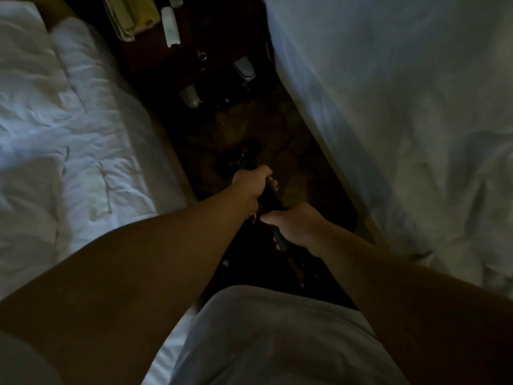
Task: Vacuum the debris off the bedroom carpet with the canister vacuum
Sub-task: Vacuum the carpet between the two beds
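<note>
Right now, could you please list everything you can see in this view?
Left bed: one, white bedding, left side.
Right bed: one, white bedding, right side.
Carpet: one, dark patterned, between the beds.
Nightstand: one, dark wood, far end.
Papers: one stack, yellowish, on the nightstand.
Pale rounded objects: two, whitish, floor by the nightstand; too dark to identify.
Vacuum wand: one, black, gripped by both hands.
Left hand: one, farther along the wand.
Right hand: one, nearer the body.
</note>
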`<state>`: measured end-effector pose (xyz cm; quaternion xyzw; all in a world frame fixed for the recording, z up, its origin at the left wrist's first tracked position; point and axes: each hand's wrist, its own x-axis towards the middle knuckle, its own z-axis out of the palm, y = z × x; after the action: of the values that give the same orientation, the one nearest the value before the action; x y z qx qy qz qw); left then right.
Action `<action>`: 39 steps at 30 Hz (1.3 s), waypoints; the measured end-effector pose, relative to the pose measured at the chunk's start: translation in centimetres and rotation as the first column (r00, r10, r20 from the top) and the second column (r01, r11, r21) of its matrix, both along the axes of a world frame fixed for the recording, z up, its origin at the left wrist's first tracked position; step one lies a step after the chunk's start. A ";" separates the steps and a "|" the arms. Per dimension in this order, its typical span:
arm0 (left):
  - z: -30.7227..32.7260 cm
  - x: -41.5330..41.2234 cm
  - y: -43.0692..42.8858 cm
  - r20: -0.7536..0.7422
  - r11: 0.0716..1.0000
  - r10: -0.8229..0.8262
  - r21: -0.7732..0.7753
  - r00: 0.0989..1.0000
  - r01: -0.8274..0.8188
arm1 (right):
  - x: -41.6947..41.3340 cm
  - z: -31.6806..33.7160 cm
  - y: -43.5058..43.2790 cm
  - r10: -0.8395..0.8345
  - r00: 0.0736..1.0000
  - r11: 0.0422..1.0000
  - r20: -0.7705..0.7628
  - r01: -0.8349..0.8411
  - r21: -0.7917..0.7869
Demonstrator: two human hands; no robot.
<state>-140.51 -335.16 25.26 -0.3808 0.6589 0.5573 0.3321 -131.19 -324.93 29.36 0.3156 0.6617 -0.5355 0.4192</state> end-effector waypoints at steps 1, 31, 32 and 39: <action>-0.2 -1.8 -0.8 0.000 1.000 -0.013 0.001 1.000 0.013 | -1.7 -0.2 -0.9 -0.020 1.000 1.000 0.012 0.020 -0.009; -2.0 -11.0 -4.1 0.194 0.972 -0.232 0.085 0.953 0.219 | -9.5 -0.3 -6.3 -0.226 0.956 0.973 0.186 0.232 -0.009; -1.9 -9.4 -3.4 0.203 0.973 -0.225 0.094 0.953 0.210 | -7.9 0.0 -5.5 -0.212 0.956 0.976 0.202 0.218 -0.007; -0.5 3.7 2.2 0.229 0.980 -0.177 0.130 0.957 0.150 | 4.0 2.0 0.8 -0.121 0.964 0.992 0.235 0.111 0.058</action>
<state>-136.84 -333.00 24.81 -0.3703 0.6111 0.5138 0.4748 -127.15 -324.12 31.32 0.4251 0.5986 -0.5025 0.4565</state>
